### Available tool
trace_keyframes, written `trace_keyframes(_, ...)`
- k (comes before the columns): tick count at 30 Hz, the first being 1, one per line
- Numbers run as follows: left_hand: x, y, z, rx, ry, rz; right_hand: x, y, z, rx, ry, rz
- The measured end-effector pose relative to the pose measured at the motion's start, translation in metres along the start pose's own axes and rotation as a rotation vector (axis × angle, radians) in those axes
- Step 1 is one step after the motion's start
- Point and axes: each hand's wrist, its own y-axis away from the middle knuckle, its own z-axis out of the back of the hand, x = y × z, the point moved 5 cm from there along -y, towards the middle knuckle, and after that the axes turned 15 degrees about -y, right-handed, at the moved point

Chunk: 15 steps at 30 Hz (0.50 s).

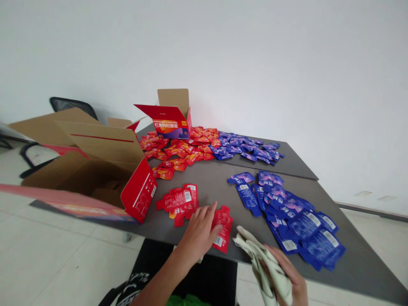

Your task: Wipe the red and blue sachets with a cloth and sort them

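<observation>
My left hand (200, 229) rests at the table's front edge with its fingers apart, the thumb touching a red pouch (224, 223) that lies flat. Just left of that hand is a small group of red pouches (183, 199). My right hand (290, 274) is closed round a crumpled pale green cloth (266, 265) over the front edge. Beyond and to the right of the cloth, a pile of blue pouches (287, 208) lies spread on the grey table (210, 180).
A large open red carton (140, 191) stands at the left, its flaps spread outward. Farther back are another open red box (170, 127), a heap of red-orange pouches (197, 144) and a heap of blue ones (247, 146). A black chair (73, 105) is behind the carton.
</observation>
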Motion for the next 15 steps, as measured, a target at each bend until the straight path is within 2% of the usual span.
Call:
trace_keyframes(2, -0.007, 0.016, 0.010, -0.035, -0.002, -0.071, -0.006, 0.003, 0.001, -0.017, 0.006, -0.034)
trace_keyframes(5, -0.017, 0.038, 0.019, 0.011, 0.030, -0.199, -0.013, 0.002, 0.002, -0.110, 0.020, -0.120)
trace_keyframes(7, -0.020, 0.050, 0.022, 0.035, 0.037, -0.260, -0.010, -0.006, 0.001, -0.206, 0.029, -0.161)
trace_keyframes(9, -0.019, 0.057, 0.021, 0.029, 0.037, -0.295, 0.001, -0.021, -0.006, -0.253, 0.046, -0.132)
trace_keyframes(10, -0.018, 0.059, 0.020, 0.017, 0.035, -0.305, 0.010, -0.031, -0.013, -0.234, 0.051, -0.087)
trace_keyframes(12, -0.016, 0.062, 0.017, -0.014, 0.031, -0.319, 0.030, -0.049, -0.034, -0.106, 0.034, 0.031)
trace_keyframes(15, -0.012, 0.065, 0.011, -0.090, 0.005, -0.344, 0.050, -0.064, -0.078, 0.244, 0.009, 0.165)
